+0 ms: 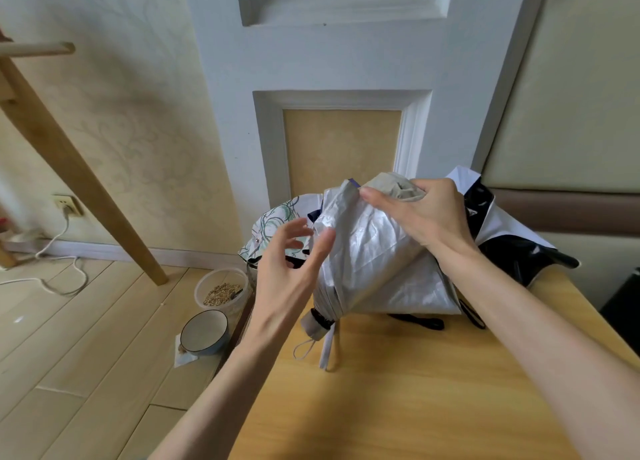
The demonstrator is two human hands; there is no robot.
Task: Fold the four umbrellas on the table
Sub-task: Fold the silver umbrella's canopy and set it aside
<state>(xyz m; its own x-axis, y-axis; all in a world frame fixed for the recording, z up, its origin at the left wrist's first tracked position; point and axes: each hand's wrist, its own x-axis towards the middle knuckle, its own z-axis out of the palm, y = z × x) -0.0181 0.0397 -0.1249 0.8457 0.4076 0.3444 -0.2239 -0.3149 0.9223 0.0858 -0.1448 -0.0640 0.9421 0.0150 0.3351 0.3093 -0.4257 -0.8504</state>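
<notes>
A silver-lined beige umbrella [377, 262] is held above the wooden table [415, 397], its handle end with a grey wrist loop pointing down toward me. My right hand [419, 213] grips the bunched canopy fabric near its top. Just left of the canopy hovers my left hand [291, 272], fingers spread and relaxed, the fingertips close to the silver fabric. Behind it lie a white umbrella with a green leaf print [273, 224] at the left and a black-and-white umbrella [512, 248] at the right, both loose and unfolded.
The table's left edge drops to a wood floor with a clear tub of grain [221, 291] and a blue-rimmed bowl [204, 331]. A slanted wooden leg [86, 189] stands at the left. A wall socket with a white cable [65, 210] is low on the wall.
</notes>
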